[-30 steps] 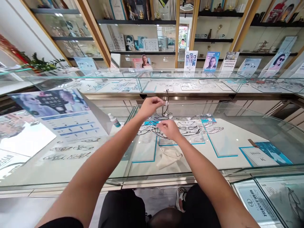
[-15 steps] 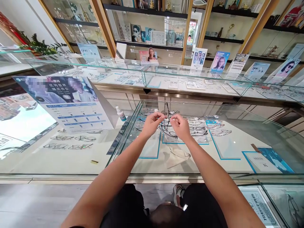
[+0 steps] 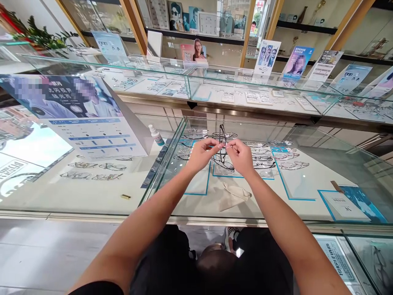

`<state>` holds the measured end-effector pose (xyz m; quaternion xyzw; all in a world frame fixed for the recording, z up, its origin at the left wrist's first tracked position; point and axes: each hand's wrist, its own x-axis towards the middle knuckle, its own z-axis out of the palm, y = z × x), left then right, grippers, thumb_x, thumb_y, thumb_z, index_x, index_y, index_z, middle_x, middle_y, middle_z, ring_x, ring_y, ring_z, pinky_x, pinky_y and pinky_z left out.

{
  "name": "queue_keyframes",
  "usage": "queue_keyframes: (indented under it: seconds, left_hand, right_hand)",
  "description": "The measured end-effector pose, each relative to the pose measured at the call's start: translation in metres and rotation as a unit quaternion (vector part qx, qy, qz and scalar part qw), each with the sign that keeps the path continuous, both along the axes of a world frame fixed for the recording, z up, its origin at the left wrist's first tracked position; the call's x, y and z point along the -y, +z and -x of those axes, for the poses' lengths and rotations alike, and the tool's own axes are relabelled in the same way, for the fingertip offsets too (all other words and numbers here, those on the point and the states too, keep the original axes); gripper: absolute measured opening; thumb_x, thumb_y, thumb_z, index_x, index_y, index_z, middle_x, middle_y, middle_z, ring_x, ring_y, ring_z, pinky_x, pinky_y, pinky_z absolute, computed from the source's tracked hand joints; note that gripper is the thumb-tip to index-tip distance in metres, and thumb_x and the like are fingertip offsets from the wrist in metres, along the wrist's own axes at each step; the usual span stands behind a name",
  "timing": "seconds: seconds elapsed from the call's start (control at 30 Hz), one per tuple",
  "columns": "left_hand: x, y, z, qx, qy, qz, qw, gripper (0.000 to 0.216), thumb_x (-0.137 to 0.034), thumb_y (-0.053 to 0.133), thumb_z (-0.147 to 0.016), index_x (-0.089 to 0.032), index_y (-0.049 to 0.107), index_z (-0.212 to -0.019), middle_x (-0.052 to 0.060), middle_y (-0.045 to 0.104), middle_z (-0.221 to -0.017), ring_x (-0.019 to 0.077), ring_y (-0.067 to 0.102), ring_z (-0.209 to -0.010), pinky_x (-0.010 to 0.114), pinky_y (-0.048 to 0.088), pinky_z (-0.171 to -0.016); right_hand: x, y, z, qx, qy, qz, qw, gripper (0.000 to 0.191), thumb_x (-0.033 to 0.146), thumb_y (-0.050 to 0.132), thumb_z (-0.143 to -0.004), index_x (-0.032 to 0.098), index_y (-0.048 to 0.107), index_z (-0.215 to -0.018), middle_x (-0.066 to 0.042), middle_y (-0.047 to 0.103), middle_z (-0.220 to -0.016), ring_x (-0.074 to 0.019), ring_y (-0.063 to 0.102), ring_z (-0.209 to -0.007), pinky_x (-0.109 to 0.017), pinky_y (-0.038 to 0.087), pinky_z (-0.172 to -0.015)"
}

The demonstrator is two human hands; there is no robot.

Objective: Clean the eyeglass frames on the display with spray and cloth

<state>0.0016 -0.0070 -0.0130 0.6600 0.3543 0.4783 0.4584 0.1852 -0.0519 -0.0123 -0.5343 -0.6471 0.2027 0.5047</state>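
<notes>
My left hand [image 3: 203, 155] and my right hand [image 3: 241, 157] meet in the middle over the glass counter. Between their pinched fingertips they hold a pair of dark-framed eyeglasses [image 3: 221, 130], its thin temples pointing up and away. The fingers cover part of the frame, and the glasses behind make its lower outline hard to separate. Several eyeglasses [image 3: 264, 165] lie in rows beyond and below my hands. Closer to me lies a crumpled beige cloth [image 3: 235, 196], apart from both hands.
A large folded sign [image 3: 101, 141] stands on the left, with a small spray bottle [image 3: 156, 135] beside it. Blue-edged cards [image 3: 344, 203] lie at the right. Across the aisle runs another glass display case [image 3: 221, 76] with upright signs on top.
The head view has shifted, so the shelves and sign sit higher. Both hands stay closed on the eyeglasses, with slightly altered fingertip positions.
</notes>
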Motion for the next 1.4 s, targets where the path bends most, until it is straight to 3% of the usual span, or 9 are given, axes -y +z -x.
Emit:
queue_keyframes:
  seconds: [0.17,0.33,0.5,0.77,1.0,1.07,1.17,1.27,1.4]
  left_hand:
    - [-0.003,-0.002,0.001,-0.007,0.008,-0.013,1.0,0.038,-0.057,0.075,-0.089,-0.02,0.071,-0.091,0.007,0.077,-0.097,0.0199,0.068,-0.092,0.031,0.051,-0.084]
    - [-0.005,-0.001,0.003,-0.029,0.025,-0.045,0.998,0.03,-0.051,0.07,-0.093,-0.021,0.068,-0.089,0.007,0.077,-0.097,0.0214,0.067,-0.093,0.034,0.049,-0.085]
    - [-0.006,0.0,0.005,-0.078,0.034,-0.087,0.993,0.027,-0.048,0.066,-0.095,-0.023,0.065,-0.087,0.005,0.076,-0.094,0.0219,0.067,-0.093,0.036,0.047,-0.088]
    - [-0.01,-0.004,0.008,-0.125,0.01,-0.084,0.988,0.029,-0.049,0.062,-0.097,-0.022,0.066,-0.088,0.005,0.075,-0.095,0.0228,0.066,-0.094,0.036,0.045,-0.085]
    - [-0.009,-0.004,0.006,-0.116,-0.001,-0.093,0.989,0.029,-0.049,0.063,-0.097,-0.022,0.067,-0.087,0.005,0.074,-0.092,0.0222,0.066,-0.091,0.037,0.046,-0.087]
    - [-0.008,-0.004,0.005,-0.098,0.019,-0.094,0.991,0.029,-0.049,0.064,-0.096,-0.022,0.067,-0.087,0.005,0.074,-0.093,0.0223,0.066,-0.092,0.037,0.047,-0.087]
    - [-0.005,-0.004,0.003,-0.089,0.031,-0.102,0.99,0.028,-0.049,0.064,-0.097,-0.022,0.067,-0.088,0.005,0.075,-0.094,0.0221,0.066,-0.092,0.037,0.048,-0.087]
    - [0.001,-0.006,0.0,-0.11,0.009,-0.117,0.987,0.028,-0.048,0.062,-0.1,-0.023,0.067,-0.09,0.004,0.075,-0.094,0.0217,0.066,-0.091,0.036,0.047,-0.086]
    - [0.008,-0.008,-0.005,-0.124,-0.003,-0.144,0.982,0.026,-0.047,0.061,-0.102,-0.023,0.067,-0.093,0.003,0.075,-0.096,0.0215,0.066,-0.093,0.036,0.047,-0.087]
  right_hand:
    - [0.0,0.003,-0.002,0.061,-0.045,-0.021,0.997,0.018,0.037,0.056,-0.099,0.024,0.06,-0.087,0.009,0.039,-0.056,-0.0133,0.038,-0.054,-0.028,0.032,-0.064]
    - [-0.001,0.004,-0.007,0.151,-0.134,-0.016,0.979,0.023,0.037,0.047,-0.107,0.024,0.066,-0.104,0.005,0.058,-0.058,-0.0164,0.048,-0.054,-0.031,0.029,-0.065]
    - [-0.004,0.004,-0.013,0.155,-0.194,-0.011,0.969,0.023,0.033,0.047,-0.106,0.025,0.065,-0.119,-0.003,0.083,-0.093,-0.0201,0.063,-0.064,-0.034,0.036,-0.07]
    - [-0.011,0.0,-0.021,0.083,-0.2,-0.043,0.975,0.036,0.035,0.056,-0.099,0.026,0.049,-0.133,-0.011,0.078,-0.131,-0.0205,0.069,-0.073,-0.04,0.05,-0.08]
    - [-0.012,0.001,-0.023,0.07,-0.218,-0.059,0.972,0.023,0.035,0.058,-0.097,0.025,0.058,-0.117,-0.009,0.075,-0.115,-0.0214,0.066,-0.079,-0.039,0.047,-0.08]
    - [-0.011,0.002,-0.021,0.054,-0.197,-0.062,0.977,0.013,0.036,0.057,-0.098,0.025,0.061,-0.104,-0.005,0.073,-0.103,-0.0189,0.06,-0.073,-0.037,0.046,-0.077]
    - [-0.01,0.002,-0.014,0.021,-0.125,-0.064,0.99,0.018,0.04,0.058,-0.099,0.024,0.062,-0.09,-0.002,0.069,-0.09,-0.0172,0.055,-0.069,-0.033,0.045,-0.07]
    - [-0.008,0.002,-0.008,0.004,-0.069,-0.056,0.996,0.02,0.043,0.065,-0.096,0.024,0.066,-0.09,-0.002,0.069,-0.091,-0.0166,0.056,-0.07,-0.032,0.046,-0.07]
    - [-0.008,0.001,-0.005,-0.002,-0.073,-0.032,0.997,0.018,0.041,0.068,-0.093,0.024,0.065,-0.089,0.0,0.067,-0.088,-0.0158,0.054,-0.066,-0.033,0.045,-0.07]
